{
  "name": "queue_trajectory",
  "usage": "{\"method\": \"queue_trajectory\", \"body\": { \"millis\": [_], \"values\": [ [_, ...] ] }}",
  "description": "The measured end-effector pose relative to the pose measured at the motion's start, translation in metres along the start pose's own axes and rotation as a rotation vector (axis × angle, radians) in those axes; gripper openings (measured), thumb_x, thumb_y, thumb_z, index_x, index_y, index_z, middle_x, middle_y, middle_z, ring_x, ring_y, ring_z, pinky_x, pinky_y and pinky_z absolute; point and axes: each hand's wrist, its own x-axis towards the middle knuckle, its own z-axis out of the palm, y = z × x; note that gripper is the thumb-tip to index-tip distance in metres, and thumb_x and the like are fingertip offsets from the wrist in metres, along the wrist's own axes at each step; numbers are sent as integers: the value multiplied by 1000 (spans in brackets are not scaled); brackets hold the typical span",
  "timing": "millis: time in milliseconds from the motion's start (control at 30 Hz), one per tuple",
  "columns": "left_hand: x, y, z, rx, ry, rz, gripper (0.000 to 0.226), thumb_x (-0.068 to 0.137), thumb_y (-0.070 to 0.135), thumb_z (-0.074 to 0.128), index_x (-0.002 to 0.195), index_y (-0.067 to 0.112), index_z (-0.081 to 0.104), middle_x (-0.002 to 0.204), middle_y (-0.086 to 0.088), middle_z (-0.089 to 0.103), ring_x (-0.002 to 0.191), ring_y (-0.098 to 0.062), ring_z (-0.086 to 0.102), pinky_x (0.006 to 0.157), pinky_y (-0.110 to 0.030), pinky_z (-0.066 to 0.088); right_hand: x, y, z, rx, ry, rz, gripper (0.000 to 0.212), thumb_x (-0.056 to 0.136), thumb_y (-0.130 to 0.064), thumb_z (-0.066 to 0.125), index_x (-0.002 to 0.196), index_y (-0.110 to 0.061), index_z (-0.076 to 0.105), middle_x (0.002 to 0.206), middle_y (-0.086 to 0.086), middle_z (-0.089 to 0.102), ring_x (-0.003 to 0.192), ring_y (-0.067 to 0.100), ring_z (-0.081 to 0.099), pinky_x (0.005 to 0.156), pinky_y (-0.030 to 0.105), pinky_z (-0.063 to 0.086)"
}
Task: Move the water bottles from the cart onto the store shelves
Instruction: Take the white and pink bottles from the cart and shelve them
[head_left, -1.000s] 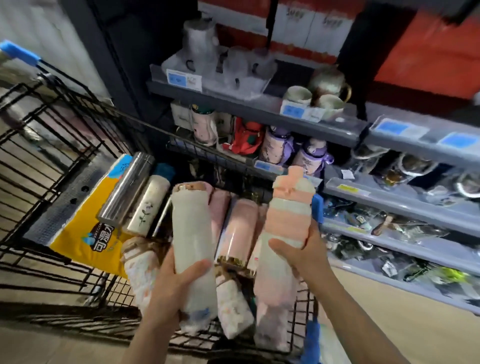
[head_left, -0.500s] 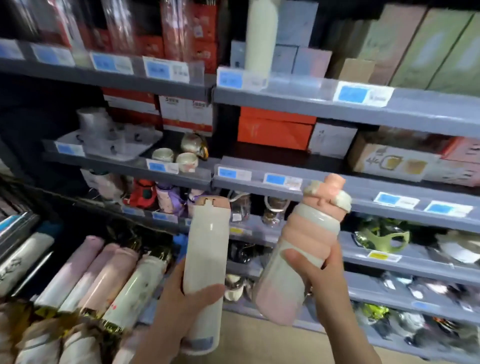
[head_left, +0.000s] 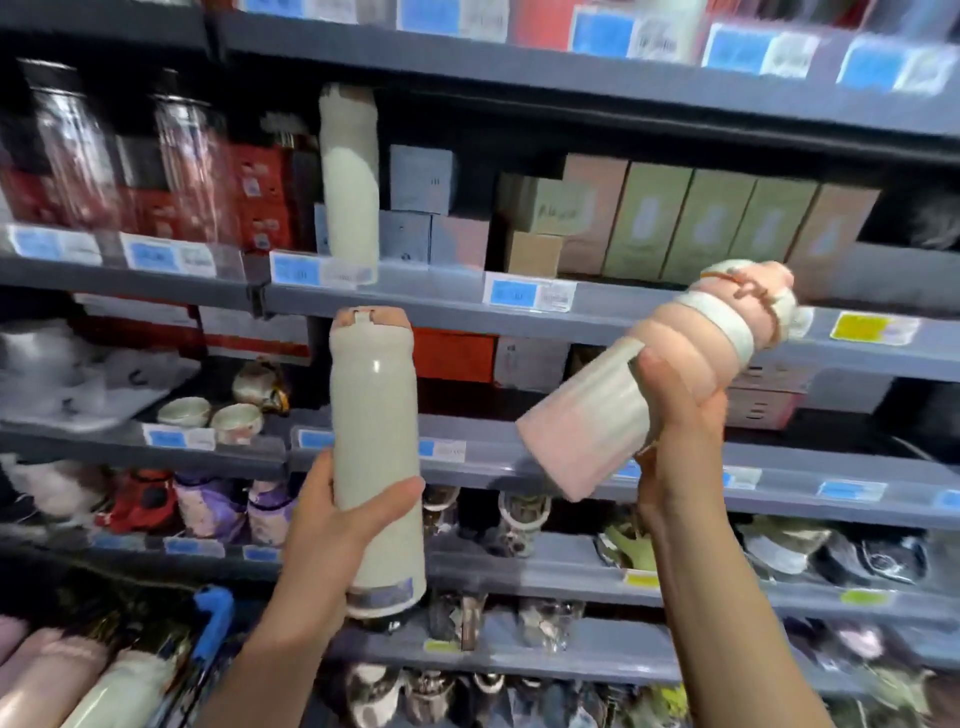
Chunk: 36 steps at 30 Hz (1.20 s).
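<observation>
Left hand (head_left: 332, 525) grips the lower body of a cream flask (head_left: 375, 457), held upright before the grey shelves (head_left: 597, 317). Right hand (head_left: 675, 415) wraps the middle of a pink ribbed bottle (head_left: 649, 374) — tilted, cap toward upper right. A matching cream flask (head_left: 349, 176) stands on an upper shelf. More bottles (head_left: 78, 680) lie in the cart, lower left.

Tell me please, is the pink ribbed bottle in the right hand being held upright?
No, the pink ribbed bottle in the right hand tilts with its cap up toward the right.
</observation>
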Motion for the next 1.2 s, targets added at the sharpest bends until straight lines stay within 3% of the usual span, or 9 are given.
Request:
{"method": "queue_trajectory", "body": {
  "millis": [100, 167, 300, 367, 500, 733, 867, 1033, 1200],
  "values": [
    [24, 9, 13, -34, -10, 70, 72, 42, 43, 84, 109, 35, 59, 96, 10, 72, 85, -11, 70, 69, -32, 51, 28, -16, 15, -24, -37, 27, 98, 46, -48, 79, 134, -18, 49, 111, 3, 68, 88, 17, 67, 57, 25, 51],
    [43, 15, 19, -41, -7, 112, 73, 40, 42, 84, 108, 37, 59, 94, 13, 72, 82, -8, 69, 67, -28, 50, 47, -22, 28, -30, -64, 46, 97, 49, -49, 80, 136, -19, 48, 114, 4, 67, 91, 19, 68, 56, 26, 52],
    [84, 27, 23, -11, -36, 195, 68, 44, 38, 84, 108, 37, 58, 94, 10, 71, 80, -5, 68, 64, -25, 48, 83, -29, 60, -14, -27, 5, 117, 39, -52, 82, 142, -17, 39, 125, 10, 62, 105, 27, 65, 78, 40, 56],
    [103, 33, 22, -13, -51, 229, 64, 46, 36, 82, 105, 38, 58, 91, 14, 70, 78, -4, 67, 63, -24, 48, 103, -31, 75, 12, 12, -7, 115, 47, -47, 86, 144, -15, 33, 125, 11, 60, 104, 28, 64, 85, 44, 56],
    [136, 41, 17, -26, -79, 250, 64, 46, 35, 82, 105, 41, 57, 93, 17, 70, 77, -2, 67, 62, -26, 49, 146, -35, 102, 44, 105, 8, 99, 68, -36, 84, 145, -11, 27, 120, 10, 59, 100, 26, 65, 87, 44, 56],
    [173, 48, 16, -41, -147, 250, 66, 44, 34, 85, 105, 38, 61, 94, 13, 72, 82, -7, 69, 67, -28, 50, 196, -25, 131, 2, 208, -47, 115, 67, -32, 87, 151, -11, 10, 136, 7, 45, 115, 24, 53, 99, 40, 48],
    [181, 46, 20, -34, -147, 274, 80, 33, 48, 82, 109, 37, 61, 97, 12, 72, 84, -7, 69, 69, -28, 50, 211, -15, 129, -127, 132, -126, 101, 64, -22, 88, 142, -13, 23, 129, 4, 49, 111, 21, 52, 86, 37, 48],
    [183, 43, 31, -31, -163, 288, 83, 35, 50, 82, 113, 38, 60, 102, 10, 71, 88, -9, 69, 71, -30, 52, 217, -17, 129, -350, -46, -244, 100, 34, -29, 89, 125, -12, 51, 110, 6, 67, 99, 23, 67, 72, 39, 58],
    [180, 44, 40, -35, -157, 304, 85, 36, 49, 82, 117, 38, 58, 103, 10, 71, 88, -8, 68, 70, -27, 51, 222, -29, 124, -560, -237, -263, 72, 65, -17, 86, 124, -15, 46, 109, 1, 61, 95, 14, 61, 64, 26, 49]
  ]
}}
